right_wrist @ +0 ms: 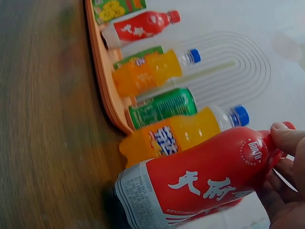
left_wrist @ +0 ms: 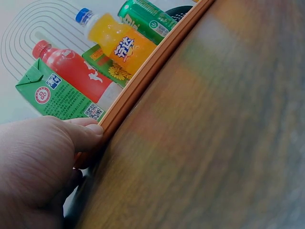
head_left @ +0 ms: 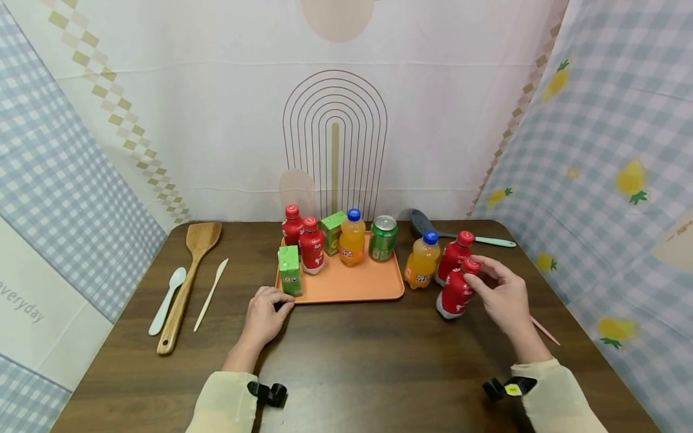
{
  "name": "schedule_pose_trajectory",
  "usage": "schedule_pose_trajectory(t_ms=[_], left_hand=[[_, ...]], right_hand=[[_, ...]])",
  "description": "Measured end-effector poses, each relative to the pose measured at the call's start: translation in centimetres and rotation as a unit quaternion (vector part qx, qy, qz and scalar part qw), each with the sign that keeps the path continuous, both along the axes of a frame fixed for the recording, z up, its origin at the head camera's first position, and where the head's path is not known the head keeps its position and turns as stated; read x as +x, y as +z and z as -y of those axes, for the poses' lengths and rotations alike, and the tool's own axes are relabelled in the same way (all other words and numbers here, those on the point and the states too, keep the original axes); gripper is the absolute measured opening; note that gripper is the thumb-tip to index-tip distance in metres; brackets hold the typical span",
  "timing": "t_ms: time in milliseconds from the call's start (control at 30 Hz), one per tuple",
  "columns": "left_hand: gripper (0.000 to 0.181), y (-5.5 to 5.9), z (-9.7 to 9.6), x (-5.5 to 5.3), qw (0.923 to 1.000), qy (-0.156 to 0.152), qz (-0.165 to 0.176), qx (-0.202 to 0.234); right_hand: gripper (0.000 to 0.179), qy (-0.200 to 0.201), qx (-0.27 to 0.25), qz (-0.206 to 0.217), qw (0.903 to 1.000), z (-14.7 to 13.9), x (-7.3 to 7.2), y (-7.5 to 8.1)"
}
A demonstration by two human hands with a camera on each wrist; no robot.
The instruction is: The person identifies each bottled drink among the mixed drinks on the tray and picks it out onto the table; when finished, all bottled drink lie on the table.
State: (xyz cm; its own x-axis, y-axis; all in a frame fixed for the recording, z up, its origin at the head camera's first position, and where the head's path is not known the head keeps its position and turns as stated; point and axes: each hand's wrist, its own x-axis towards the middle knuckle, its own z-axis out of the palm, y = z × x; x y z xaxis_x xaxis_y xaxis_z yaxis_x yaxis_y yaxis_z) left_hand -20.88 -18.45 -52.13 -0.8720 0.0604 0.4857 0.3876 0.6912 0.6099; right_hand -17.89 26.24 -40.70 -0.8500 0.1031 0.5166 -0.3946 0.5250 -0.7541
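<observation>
My right hand (head_left: 505, 296) pinches a red soda bottle (head_left: 456, 296) by its neck, just under the red cap. The bottle leans, its base toward the left, right of the orange tray (head_left: 352, 291); whether its base touches the table I cannot tell. Close behind it stand another red bottle (head_left: 450, 260) and an orange soda bottle (head_left: 421, 264) with a blue cap. My left hand (head_left: 264, 316) grips the tray's front left corner, its thumb (left_wrist: 90, 135) on the rim. A green drink carton (head_left: 290, 273) stands at that corner.
On the tray are two red bottles (head_left: 311, 246), an orange soda bottle (head_left: 352, 240), a green can (head_left: 383, 239) and another carton (head_left: 332, 231). A wooden spatula (head_left: 186, 294), white spoon (head_left: 166, 304) and knife (head_left: 211, 294) lie left. Behind right lies a slotted utensil (head_left: 422, 224).
</observation>
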Motion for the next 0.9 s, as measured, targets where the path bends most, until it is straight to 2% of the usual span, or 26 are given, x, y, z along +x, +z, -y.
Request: schedule_pose_trajectory(t_ms=[100,300,533,600,833,900], left_hand=[[0.008,-0.1,0.0,0.0,1.0,0.001,-0.005,-0.002],[0.007,-0.3,0.1,-0.1,0.9999,0.002,-0.011,-0.007],[0.008,-0.2,0.1,0.0,1.0,0.003,-0.002,-0.007],[0.007,-0.2,0.0,0.1,1.0,0.002,0.003,-0.007],[0.007,-0.1,0.0,0.0,1.0,0.003,0.001,-0.008],[0.007,-0.1,0.0,0.0,1.0,0.003,0.0,-0.008]], right_hand=[[0.037,-0.006,-0.003,-0.002,1.0,-1.1,-0.3,-0.5],[0.038,-0.023,-0.007,-0.002,0.9997,-3.5,-1.7,-2.5],[0.037,-0.021,-0.013,0.0,0.9997,-4.0,-2.0,-3.1],[0.037,-0.021,-0.015,0.002,0.9997,-4.0,-2.0,-3.1],[0.037,-0.026,-0.011,0.014,0.9995,-2.1,-0.6,-0.7],[0.036,-0.026,-0.014,0.014,0.9995,-2.1,-0.6,-0.6]])
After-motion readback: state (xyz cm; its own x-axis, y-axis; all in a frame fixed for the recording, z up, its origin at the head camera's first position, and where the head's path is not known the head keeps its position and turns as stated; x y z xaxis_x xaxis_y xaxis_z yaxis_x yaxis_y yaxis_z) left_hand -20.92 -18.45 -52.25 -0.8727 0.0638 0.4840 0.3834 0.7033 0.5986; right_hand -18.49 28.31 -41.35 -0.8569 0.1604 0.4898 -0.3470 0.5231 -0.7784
